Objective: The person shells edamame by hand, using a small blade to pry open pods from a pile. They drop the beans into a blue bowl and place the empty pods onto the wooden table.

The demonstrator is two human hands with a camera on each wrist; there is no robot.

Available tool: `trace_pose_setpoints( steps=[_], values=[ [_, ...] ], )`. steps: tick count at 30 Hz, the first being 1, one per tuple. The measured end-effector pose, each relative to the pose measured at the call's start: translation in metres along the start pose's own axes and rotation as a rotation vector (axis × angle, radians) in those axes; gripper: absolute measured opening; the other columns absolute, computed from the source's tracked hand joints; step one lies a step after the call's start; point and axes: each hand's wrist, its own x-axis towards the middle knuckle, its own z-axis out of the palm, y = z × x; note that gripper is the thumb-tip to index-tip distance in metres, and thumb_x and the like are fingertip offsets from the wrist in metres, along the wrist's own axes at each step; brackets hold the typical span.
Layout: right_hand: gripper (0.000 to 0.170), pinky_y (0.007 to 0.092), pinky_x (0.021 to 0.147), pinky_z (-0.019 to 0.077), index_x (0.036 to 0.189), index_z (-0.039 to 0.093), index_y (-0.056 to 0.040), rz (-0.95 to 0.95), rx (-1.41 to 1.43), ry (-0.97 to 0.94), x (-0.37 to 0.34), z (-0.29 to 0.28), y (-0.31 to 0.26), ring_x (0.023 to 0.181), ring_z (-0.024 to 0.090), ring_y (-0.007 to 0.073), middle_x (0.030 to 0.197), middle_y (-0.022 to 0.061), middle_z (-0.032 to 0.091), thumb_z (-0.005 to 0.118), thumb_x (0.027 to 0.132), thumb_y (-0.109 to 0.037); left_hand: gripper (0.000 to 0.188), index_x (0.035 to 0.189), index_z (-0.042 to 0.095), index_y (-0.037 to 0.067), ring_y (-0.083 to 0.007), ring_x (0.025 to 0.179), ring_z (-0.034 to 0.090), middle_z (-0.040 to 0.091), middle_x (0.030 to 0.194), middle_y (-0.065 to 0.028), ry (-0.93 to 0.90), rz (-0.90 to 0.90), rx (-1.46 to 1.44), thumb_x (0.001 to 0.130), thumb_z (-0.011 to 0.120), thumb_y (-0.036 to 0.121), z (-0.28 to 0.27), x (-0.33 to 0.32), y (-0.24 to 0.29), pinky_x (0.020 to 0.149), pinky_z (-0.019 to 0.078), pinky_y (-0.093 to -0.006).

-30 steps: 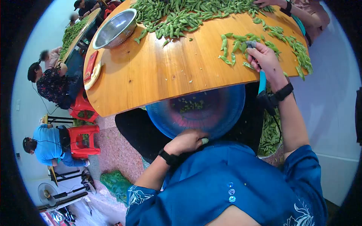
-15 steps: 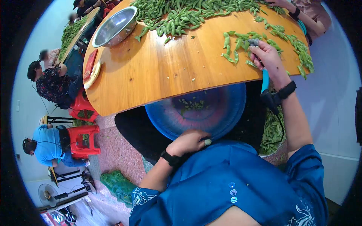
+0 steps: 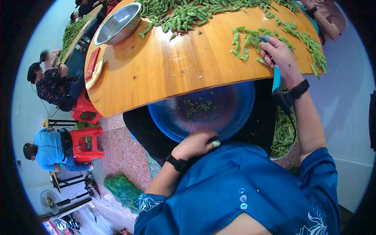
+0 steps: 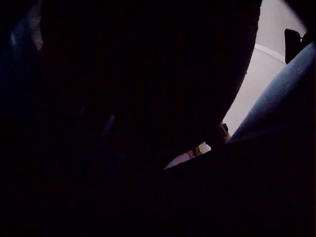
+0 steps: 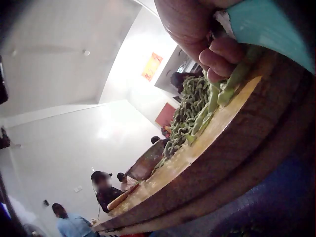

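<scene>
1. Another person's arm (image 3: 328, 24) has pulled back right from the pods up top.
2. Hands are well apart: right hand (image 3: 280, 55) is pinching a green pod (image 3: 257, 41) over the tabletop (image 3: 156, 74), by some loose pods (image 3: 236, 39).
3. Left hand (image 3: 194, 145) sits at the blue tub's (image 3: 164, 123) near rim, can't tell if it's gripping. Shelled beans (image 3: 197, 107) are inside.

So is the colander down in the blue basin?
No, the colander stands on top of the table, while the blue basin is below the table's near edge.
</scene>
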Motion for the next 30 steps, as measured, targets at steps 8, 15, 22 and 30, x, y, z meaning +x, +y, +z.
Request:
trace_pose_setpoints(
  steps=[8, 15, 22, 30],
  values=[
    [0.017, 0.0172, 0.039, 0.0359, 0.100, 0.058, -0.0049, -0.006, -0.010, -0.004, 0.001, -0.001, 0.001, 0.046, 0.046, 0.0008, 0.065, -0.0036, 0.055, 0.055, 0.090, -0.018, 0.035, 0.112, 0.059, 0.003, -0.0384, 0.098, 0.059, 0.061, 0.106, -0.0227, -0.068, -0.019, 0.059, 0.085, 0.059, 0.025, -0.004, 0.000, 0.002, 0.083, 0.0472, -0.0423],
    [0.019, 0.0165, 0.040, 0.0359, 0.104, 0.059, -0.0057, -0.014, -0.054, 0.012, 0.002, -0.001, 0.005, 0.046, 0.046, 0.0001, 0.066, -0.0044, 0.055, 0.055, 0.090, -0.018, 0.031, 0.106, 0.060, 0.000, -0.0396, 0.093, 0.058, 0.061, 0.098, -0.0235, 0.031, 0.062, 0.069, 0.082, 0.060, 0.021, -0.005, -0.005, -0.002, 0.078, 0.0470, -0.0441],
    [0.019, 0.0169, 0.039, 0.0344, 0.103, 0.058, -0.0052, -0.025, -0.050, 0.042, -0.001, 0.001, 0.001, 0.046, 0.045, 0.0004, 0.066, -0.0039, 0.055, 0.055, 0.090, -0.018, 0.033, 0.108, 0.059, 0.000, -0.0402, 0.094, 0.058, 0.061, 0.101, -0.0238, -0.002, 0.062, 0.060, 0.083, 0.061, 0.022, -0.005, -0.004, -0.005, 0.080, 0.0468, -0.0436],
    [0.018, 0.0178, 0.038, 0.0350, 0.102, 0.058, -0.0042, -0.019, -0.024, 0.053, 0.000, 0.003, 0.002, 0.044, 0.045, 0.0014, 0.066, -0.0027, 0.055, 0.054, 0.090, -0.017, 0.037, 0.113, 0.056, 0.000, -0.0408, 0.099, 0.057, 0.060, 0.104, -0.0246, -0.052, 0.067, 0.082, 0.085, 0.061, 0.023, -0.006, -0.008, -0.006, 0.084, 0.0459, -0.0433]
  ],
)
